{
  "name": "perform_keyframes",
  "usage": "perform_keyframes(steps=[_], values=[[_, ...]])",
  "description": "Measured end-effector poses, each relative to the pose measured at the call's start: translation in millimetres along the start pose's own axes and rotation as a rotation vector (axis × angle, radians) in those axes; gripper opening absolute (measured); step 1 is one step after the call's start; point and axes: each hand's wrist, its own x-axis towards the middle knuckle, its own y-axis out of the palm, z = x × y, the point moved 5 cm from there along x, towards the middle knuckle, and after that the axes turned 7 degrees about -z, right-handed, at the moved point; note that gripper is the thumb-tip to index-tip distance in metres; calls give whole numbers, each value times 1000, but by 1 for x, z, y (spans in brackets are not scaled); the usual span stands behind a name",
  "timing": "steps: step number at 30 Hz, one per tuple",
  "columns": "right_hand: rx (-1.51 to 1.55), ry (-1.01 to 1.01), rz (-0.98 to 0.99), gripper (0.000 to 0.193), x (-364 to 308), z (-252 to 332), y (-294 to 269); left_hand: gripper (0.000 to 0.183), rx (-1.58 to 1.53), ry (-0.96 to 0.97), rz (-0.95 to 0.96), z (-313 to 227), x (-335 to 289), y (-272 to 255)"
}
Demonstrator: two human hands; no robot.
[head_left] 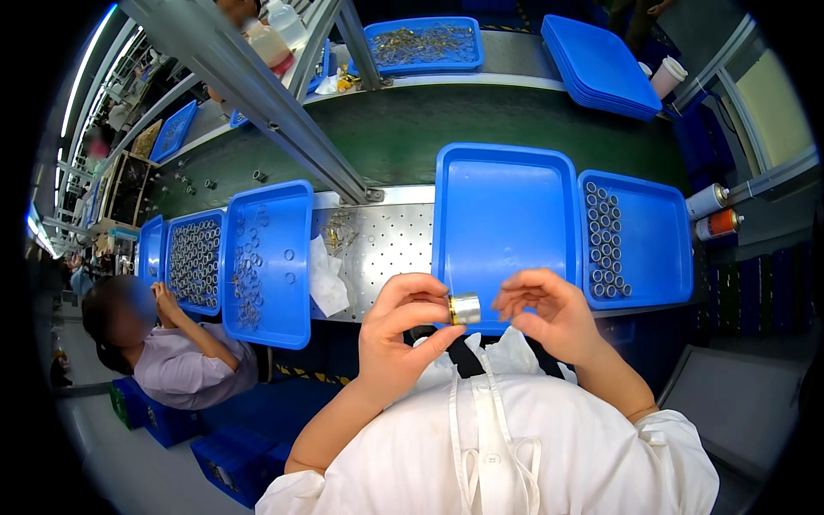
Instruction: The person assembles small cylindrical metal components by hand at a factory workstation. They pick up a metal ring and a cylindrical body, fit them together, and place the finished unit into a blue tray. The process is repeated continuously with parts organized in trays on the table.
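My left hand (403,330) pinches a short silver metal cylinder (465,309) with a yellowish band at the end by my fingers. It is held level over the near edge of a large blue tray (506,215). My right hand (549,313) is a little to the right of the cylinder, apart from it, with its fingers loosely bent and spread and nothing in them. To the right, a second blue tray (657,240) holds rows of small metal cylinders (603,240) along its left side.
Left of a perforated metal plate (395,232) lie white paper (328,279) and a blue tray with loose rings (249,275). A metal post (283,129) rises beyond. Across the green conveyor belt (412,129) sit stacked blue trays (601,64). A co-worker (189,360) sits at the left.
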Motion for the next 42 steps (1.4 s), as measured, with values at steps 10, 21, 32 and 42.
perform_keyframes(steps=[10, 21, 32, 42], values=[[-29, -87, 9, 36, 0, 22, 46, 20, 204, 208, 12, -36, -2, -15], [-149, -302, -130, 33, -4, 25, 63, 21, 361, 376, -90, -46, -7, -31], [-372, -512, -150, 37, -1, 30, 70, 21, 356, 437, -111, -48, -4, -39], [-398, -551, -158, 37, 1, 27, 72, 21, 330, 463, -143, -46, -5, -40]])
